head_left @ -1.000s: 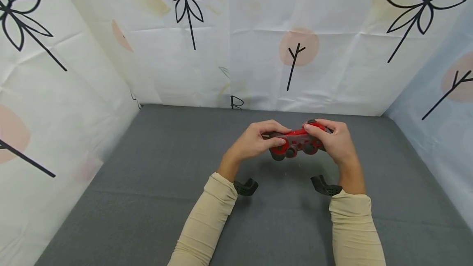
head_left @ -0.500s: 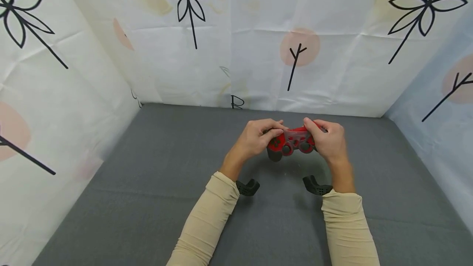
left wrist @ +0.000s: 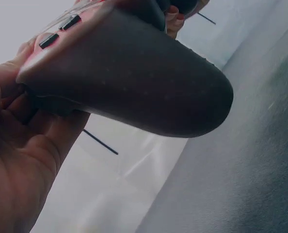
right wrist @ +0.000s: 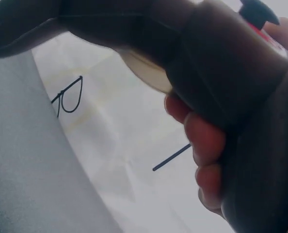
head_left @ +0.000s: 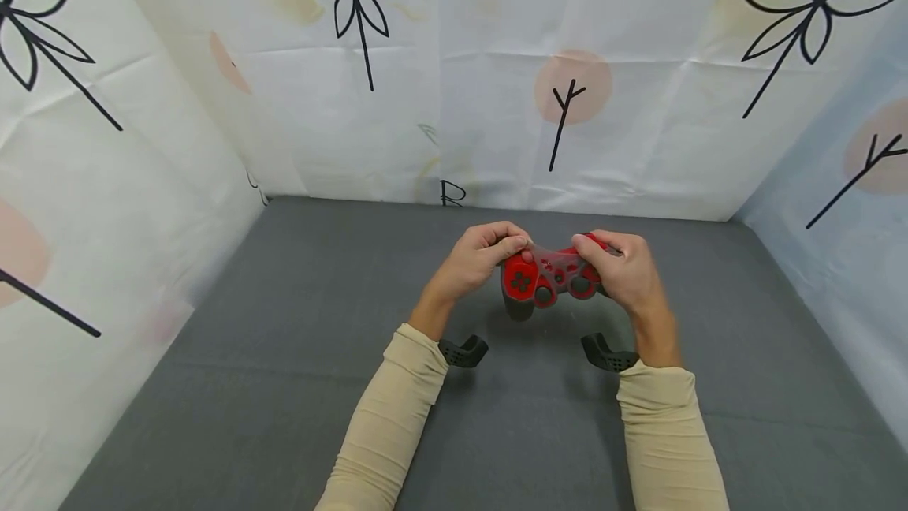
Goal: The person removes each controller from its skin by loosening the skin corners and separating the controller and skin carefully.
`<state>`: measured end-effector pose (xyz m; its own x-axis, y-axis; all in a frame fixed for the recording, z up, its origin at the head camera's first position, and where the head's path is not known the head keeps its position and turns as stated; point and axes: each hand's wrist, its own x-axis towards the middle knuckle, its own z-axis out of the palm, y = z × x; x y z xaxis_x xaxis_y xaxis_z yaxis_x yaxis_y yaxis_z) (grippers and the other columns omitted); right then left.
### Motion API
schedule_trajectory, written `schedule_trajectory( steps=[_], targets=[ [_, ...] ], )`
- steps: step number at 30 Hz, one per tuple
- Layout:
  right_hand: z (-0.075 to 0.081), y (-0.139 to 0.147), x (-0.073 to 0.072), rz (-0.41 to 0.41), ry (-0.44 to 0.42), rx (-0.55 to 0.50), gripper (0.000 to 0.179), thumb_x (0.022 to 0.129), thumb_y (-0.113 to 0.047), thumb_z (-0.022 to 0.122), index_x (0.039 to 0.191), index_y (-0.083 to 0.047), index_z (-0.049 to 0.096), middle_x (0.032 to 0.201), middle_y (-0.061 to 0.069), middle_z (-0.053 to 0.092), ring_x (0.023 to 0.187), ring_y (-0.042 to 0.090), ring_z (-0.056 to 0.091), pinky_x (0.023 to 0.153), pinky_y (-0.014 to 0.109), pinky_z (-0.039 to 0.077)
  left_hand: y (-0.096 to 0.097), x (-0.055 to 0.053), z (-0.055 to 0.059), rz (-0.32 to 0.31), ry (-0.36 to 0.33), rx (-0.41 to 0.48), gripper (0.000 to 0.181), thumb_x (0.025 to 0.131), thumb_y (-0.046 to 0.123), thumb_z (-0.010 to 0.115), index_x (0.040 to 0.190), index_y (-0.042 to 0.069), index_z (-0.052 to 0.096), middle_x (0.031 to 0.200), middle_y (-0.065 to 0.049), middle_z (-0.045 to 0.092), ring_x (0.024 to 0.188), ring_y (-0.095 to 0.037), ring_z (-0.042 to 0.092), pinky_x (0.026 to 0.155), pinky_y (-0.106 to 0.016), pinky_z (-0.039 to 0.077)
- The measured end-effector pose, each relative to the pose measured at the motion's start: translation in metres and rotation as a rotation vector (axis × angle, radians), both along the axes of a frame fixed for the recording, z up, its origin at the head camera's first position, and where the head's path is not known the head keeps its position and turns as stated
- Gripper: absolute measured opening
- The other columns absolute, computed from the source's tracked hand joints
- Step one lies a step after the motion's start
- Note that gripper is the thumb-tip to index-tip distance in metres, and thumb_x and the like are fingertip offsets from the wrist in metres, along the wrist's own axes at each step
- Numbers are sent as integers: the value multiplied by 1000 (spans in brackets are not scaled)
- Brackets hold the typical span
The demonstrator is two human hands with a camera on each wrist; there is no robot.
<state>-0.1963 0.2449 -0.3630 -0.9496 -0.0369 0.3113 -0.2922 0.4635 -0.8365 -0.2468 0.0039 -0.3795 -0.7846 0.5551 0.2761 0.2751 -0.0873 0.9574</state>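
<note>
A red and black game controller (head_left: 520, 281) is held up over the grey table, its buttons and sticks facing me. Clear plastic film (head_left: 548, 256) stretches across its middle and rises toward my left fingertips. My left hand (head_left: 468, 260) pinches the film's upper left end between thumb and forefinger. In the left wrist view, that hand's other fingers (left wrist: 42, 141) lie behind the controller, below its dark grip (left wrist: 139, 77). My right hand (head_left: 627, 270) grips the controller's right end, thumb on its top edge. Curled fingers (right wrist: 205, 143) show behind the dark shell (right wrist: 209, 73) in the right wrist view.
Grey cloth (head_left: 284, 385) covers the table. White fabric walls (head_left: 489, 101) printed with flowers and twigs stand at the back and both sides. Black wrist mounts (head_left: 463, 352) stick out from both sleeve cuffs.
My left thumb has gone from the controller's face to its top edge, and the film now shows stretched up from there. My right hand has shifted slightly left; the controller has tilted.
</note>
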Motion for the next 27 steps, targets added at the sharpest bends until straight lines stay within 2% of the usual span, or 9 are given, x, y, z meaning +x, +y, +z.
schedule_trajectory(
  steps=[3,6,11,13,16,21,23,27],
  targets=[
    [1,1,1,68,28,-33,24,100,-21,63,86,-2,70,53,-10,42,49,9,38,49,30,34,-1,-1,0,0,12,4,20,105,12,57,108,-5,67,87,5,67,83,-10,64,84,-22,55],
    [2,1,2,111,46,-55,21,100,-15,63,86,-2,71,56,-10,49,50,9,43,50,28,38,-2,-2,-1,15,43,-4,19,104,13,58,107,-3,68,88,4,67,85,-11,64,85,-23,55],
    [5,1,3,137,44,-67,17,99,-14,63,87,-4,72,59,-11,56,53,10,52,53,24,47,-4,-4,-3,54,120,-40,18,104,14,58,104,0,69,90,-2,66,86,-14,64,87,-25,55],
    [6,1,4,146,47,-71,17,99,-13,63,86,-6,71,58,-12,54,53,9,51,53,23,47,-4,-5,-4,65,164,-64,17,104,14,58,103,1,69,91,-5,65,86,-15,62,85,-26,55],
    [9,2,6,157,73,-97,17,98,-9,63,84,-7,71,58,-11,56,52,8,52,53,23,47,-3,-5,-4,90,240,-121,17,104,16,58,103,4,70,94,-8,67,87,-14,62,84,-26,55],
    [14,5,11,143,114,-116,17,96,-6,61,83,-10,72,59,-10,60,50,9,53,52,24,46,-3,-4,-1,169,394,-240,17,103,22,60,104,11,73,98,-3,71,88,-8,63,83,-22,55],
    [14,5,11,136,113,-105,18,97,-8,61,83,-11,72,58,-11,59,50,8,52,51,24,45,-3,-3,0,225,483,-294,16,102,24,62,104,14,73,93,1,71,82,-7,61,77,-22,52],
    [12,3,8,145,92,-147,21,98,-9,61,81,-13,72,58,-10,61,50,8,53,51,23,45,-6,-1,4,356,667,-401,13,99,26,65,103,17,74,84,4,70,69,-7,56,65,-22,45]
  ],
)
